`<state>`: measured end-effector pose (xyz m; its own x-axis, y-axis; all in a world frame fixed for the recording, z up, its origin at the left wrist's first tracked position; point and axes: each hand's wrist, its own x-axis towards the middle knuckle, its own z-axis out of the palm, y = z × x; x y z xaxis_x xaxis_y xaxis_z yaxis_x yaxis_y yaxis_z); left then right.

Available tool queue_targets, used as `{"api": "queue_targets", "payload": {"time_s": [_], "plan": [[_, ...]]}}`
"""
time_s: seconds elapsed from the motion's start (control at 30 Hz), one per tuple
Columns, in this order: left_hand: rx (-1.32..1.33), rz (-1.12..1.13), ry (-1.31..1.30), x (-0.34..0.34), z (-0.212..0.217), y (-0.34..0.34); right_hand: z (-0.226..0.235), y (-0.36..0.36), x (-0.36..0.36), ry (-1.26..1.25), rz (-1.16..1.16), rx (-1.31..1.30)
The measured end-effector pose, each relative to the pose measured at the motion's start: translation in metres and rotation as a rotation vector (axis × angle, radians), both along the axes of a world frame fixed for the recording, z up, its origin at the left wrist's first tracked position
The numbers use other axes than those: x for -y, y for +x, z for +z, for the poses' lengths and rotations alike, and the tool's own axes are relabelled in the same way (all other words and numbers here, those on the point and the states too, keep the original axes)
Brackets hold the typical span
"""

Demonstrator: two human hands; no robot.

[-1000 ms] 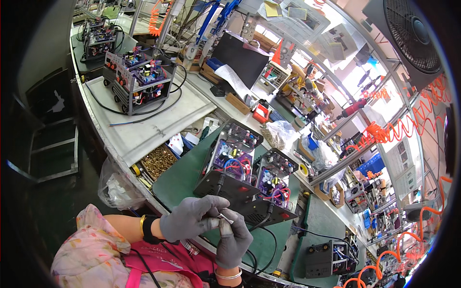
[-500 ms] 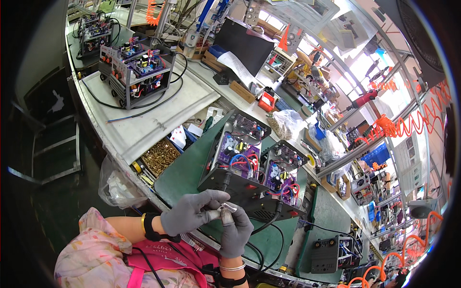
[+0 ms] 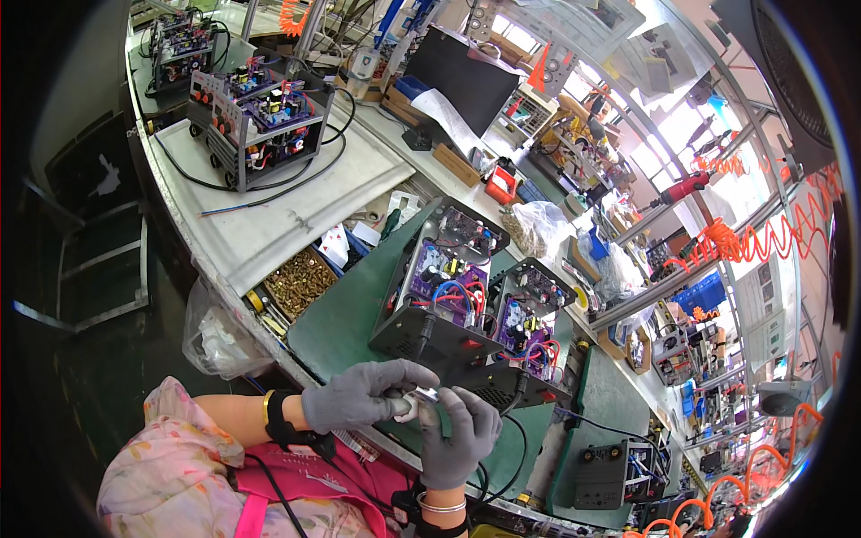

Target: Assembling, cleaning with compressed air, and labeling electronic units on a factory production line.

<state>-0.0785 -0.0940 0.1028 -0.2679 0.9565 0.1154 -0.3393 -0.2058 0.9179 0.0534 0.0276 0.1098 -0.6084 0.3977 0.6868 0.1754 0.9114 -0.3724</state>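
Note:
Both my hands wear grey gloves and meet just in front of the nearer black-cased machine (image 3: 430,336), which has purple circuit boards and red and blue wires. My left hand (image 3: 359,396) is closed, its thumb and fingertips pinching a small silvery strip (image 3: 425,394). From the other side my right hand (image 3: 459,439) touches the strip's end with its thumb and index finger, the other fingers bent. A whitish patch beneath the strip could be a glove tip or paper; I cannot tell which. A second similar machine (image 3: 529,323) stands close on the right.
Brass-coloured small parts fill a bin (image 3: 300,283) left of the green mat (image 3: 323,336). Further left, open-framed machines (image 3: 269,125) stand on a white board (image 3: 359,179). A smaller black machine (image 3: 619,473) sits at the lower right; black cables hang over the bench edge.
My right hand has shifted slightly right and its fingers have opened out somewhat. The silvery strip has turned a little between the hands. The view has shifted slightly.

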Motion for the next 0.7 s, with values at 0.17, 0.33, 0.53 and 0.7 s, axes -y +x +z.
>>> {"api": "queue_targets", "payload": {"time_s": [0.17, 0.33, 0.53, 0.7], "plan": [[-0.013, 0.079, 0.002, -0.005, -0.013, -0.001, 0.005, 0.002, 0.002, 0.351, -0.069, 0.070], [-0.194, 0.206, 0.018, -0.001, -0.009, 0.004, 0.007, 0.002, 0.001, 0.101, 0.075, 0.058], [-0.527, 0.366, 0.000, 0.002, -0.009, 0.004, 0.007, 0.001, 0.001, 0.245, 0.090, 0.106], [-0.387, 0.323, -0.055, 0.004, -0.015, 0.003, 0.014, -0.004, 0.005, 0.344, 0.114, 0.132]]}}
